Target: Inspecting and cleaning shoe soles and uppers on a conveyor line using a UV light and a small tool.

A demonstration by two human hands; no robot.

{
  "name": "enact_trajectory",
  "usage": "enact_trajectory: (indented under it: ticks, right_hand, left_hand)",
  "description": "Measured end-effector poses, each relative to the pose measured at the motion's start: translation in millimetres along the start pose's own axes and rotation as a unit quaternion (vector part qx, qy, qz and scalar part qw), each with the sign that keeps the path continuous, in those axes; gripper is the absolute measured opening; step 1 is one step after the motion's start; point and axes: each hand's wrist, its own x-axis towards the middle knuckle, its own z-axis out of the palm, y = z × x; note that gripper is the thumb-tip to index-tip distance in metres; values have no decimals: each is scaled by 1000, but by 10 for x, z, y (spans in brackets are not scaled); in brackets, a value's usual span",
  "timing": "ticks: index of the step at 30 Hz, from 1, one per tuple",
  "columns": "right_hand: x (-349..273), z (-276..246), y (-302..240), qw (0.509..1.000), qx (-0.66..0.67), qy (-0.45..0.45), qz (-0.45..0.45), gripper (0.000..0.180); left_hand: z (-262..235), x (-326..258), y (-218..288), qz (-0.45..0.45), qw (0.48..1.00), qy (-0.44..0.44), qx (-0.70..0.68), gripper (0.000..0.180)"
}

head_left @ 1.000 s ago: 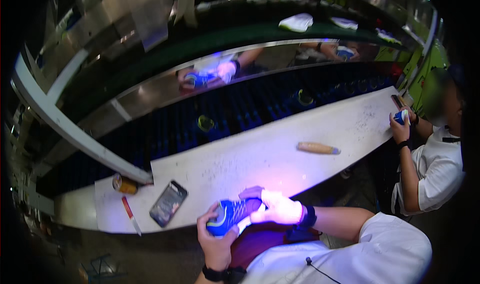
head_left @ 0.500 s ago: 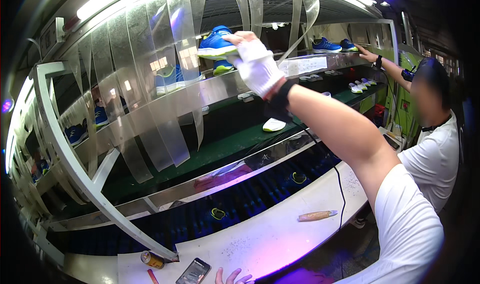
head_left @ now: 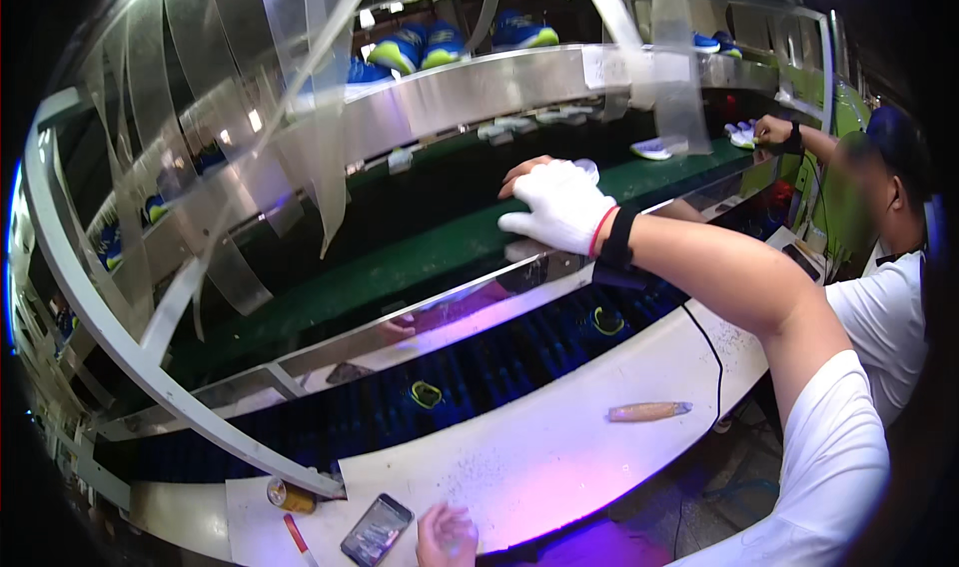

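My right hand (head_left: 559,205), in a white glove with bare fingertips, reaches over the green conveyor belt (head_left: 440,222). Its thumb and fingers are apart. Behind the knuckles shows part of a pale shoe sole (head_left: 587,170); whether the hand touches it is hidden. Low in the picture, my bare left hand (head_left: 447,535) hovers by the phone (head_left: 377,530), fingers loosely curled and slightly blurred, with nothing in them. On the upper metal shelf stand blue running shoes with lime soles, among them a pair (head_left: 440,45) and another shoe (head_left: 524,31).
Clear plastic strips (head_left: 330,157) hang before the shelf. A white sole (head_left: 651,149) lies farther along the belt. A co-worker's hand (head_left: 774,130) handles soles at right. On the white table rest a wooden-handled knife (head_left: 649,411), a can (head_left: 290,495) and a red stick-like object (head_left: 298,537).
My right hand has let go of a blue shoe at the shelf and come down over the belt. The left hand's fingers have curled. The co-worker's hand moved from shelf to belt.
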Motion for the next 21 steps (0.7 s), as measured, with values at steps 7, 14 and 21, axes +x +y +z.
enact_trajectory:
  ticks: [7, 14, 21]
  right_hand:
    - [-91, 112, 480, 950, 130, -126, 253, 42]
    - [-119, 150, 451, 977, 52, -53, 198, 45]
    - [-279, -38, 414, 974, 21, -51, 218, 39]
  left_hand:
    - [524, 2659, -646, 130, 841, 54, 522, 71]
    - [67, 3692, -1825, -314, 811, 217, 443, 106]
    - [308, 2872, -623, -302, 945, -77, 95, 59]
